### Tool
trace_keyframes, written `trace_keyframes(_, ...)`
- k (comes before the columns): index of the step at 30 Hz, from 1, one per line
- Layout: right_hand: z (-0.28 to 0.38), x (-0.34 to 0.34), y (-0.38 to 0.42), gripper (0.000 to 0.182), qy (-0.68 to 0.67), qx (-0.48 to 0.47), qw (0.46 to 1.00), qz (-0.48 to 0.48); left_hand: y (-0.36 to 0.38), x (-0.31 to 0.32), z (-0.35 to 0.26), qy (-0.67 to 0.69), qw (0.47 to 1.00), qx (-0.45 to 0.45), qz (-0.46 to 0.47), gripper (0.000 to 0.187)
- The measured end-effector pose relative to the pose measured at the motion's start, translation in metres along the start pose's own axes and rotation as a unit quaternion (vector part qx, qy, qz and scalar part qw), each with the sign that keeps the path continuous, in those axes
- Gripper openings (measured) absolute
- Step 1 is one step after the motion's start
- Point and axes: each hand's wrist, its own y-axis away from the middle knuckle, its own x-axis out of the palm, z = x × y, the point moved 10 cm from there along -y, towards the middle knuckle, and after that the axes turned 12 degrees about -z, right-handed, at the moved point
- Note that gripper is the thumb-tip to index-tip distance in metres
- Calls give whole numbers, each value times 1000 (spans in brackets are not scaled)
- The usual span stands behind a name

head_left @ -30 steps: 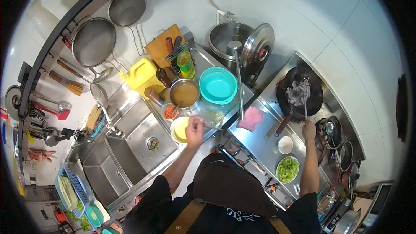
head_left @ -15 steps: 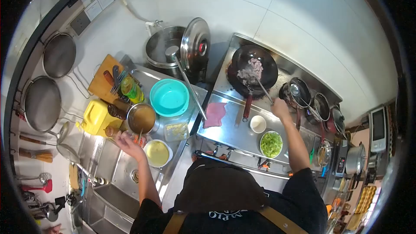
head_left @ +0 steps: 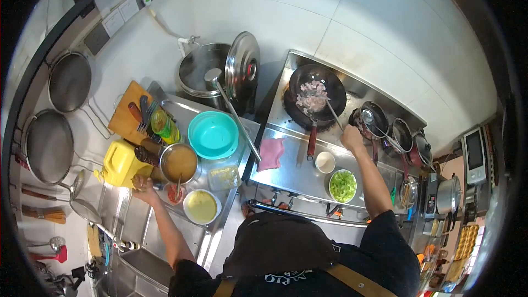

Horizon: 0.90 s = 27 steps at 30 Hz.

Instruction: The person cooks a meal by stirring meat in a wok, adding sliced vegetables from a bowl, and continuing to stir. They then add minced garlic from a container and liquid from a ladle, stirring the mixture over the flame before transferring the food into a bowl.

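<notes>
My right hand [head_left: 352, 138] is closed on the handle of a metal spatula [head_left: 334, 114], whose blade end rests among pieces of pale meat [head_left: 312, 96] in a black wok [head_left: 336, 85] on the stove. At the left, my left hand [head_left: 145, 191] has its fingers wrapped round a small brown-topped bottle or jar [head_left: 139, 181] beside the yellow jug [head_left: 118, 164]. Nearby are a pot of brown liquid [head_left: 179, 162], a small dish of red paste [head_left: 175, 193] and a white bowl of yellow liquid [head_left: 201, 208].
A turquoise basin [head_left: 213, 135] and a steaming stockpot [head_left: 203, 71] with a long ladle [head_left: 237, 115] stand behind. Near the stove's front are a pink cloth [head_left: 271, 154], a white cup [head_left: 325, 162] and a bowl of chopped greens [head_left: 342, 187]. More pans [head_left: 403, 135] stand right.
My left hand has moved left and down, and its fingers have closed round the small bottle or jar. The spatula has shifted in the wok, and the camera view has tilted slightly.
</notes>
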Motion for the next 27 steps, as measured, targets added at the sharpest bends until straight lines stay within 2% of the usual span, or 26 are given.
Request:
trace_keyframes(2,-5,26,-14,34,-5,-9,1000,5,-10,20,17,4,998,42,49,60)
trace_keyframes(3,-10,41,-24,37,-7,-13,1000,5,-18,25,33,33,996,35,72,60)
trace_keyframes(6,-6,67,-39,36,-55,9,998,-33,-37,21,59,121,992,-14,13,59)
trace_keyframes(7,-7,74,-43,36,-69,5,997,-46,-38,17,56,99,995,-11,-1,56)
trace_keyframes(10,-14,84,-47,35,-85,-11,994,-62,-26,5,21,9,995,99,17,56)
trace_keyframes(12,-23,88,-42,35,-63,-29,997,-41,-3,-5,-31,-3,994,112,-11,59)
trace_keyframes(13,-29,77,-33,33,-56,-24,998,-27,7,-11,-58,-10,993,118,-25,61)
trace_keyframes(15,-33,34,-9,30,-39,-20,999,1,23,-14,-102,-50,981,186,-37,63)
trace_keyframes(16,-39,35,-7,29,-17,-28,999,3,36,-14,-130,-69,972,219,-46,65)
trace_keyframes(18,-56,40,-3,27,25,-43,999,6,66,4,-164,-97,972,211,-40,69)
trace_keyframes(20,-52,31,-7,28,-8,-41,999,-8,96,31,-189,-125,967,219,-28,70)
trace_keyframes(22,-53,29,-9,30,-51,-33,998,-31,142,84,-208,-98,965,229,77,78)
trace_keyframes(23,-64,32,-15,31,-84,-24,995,-49,208,140,-238,-81,937,264,213,78)
trace_keyframes(24,-69,34,-17,32,-108,-24,992,-60,239,166,-237,-125,923,283,230,72)
trace_keyframes(25,-72,39,-11,35,-87,-72,993,-45,275,202,-238,-61,899,278,332,64)
trace_keyframes(26,-81,42,-8,36,-78,-65,994,-28,321,225,-254,-50,872,306,378,58)
trace_keyframes(27,-88,42,-2,37,-70,-58,996,-11,355,254,-240,-47,849,291,439,57)
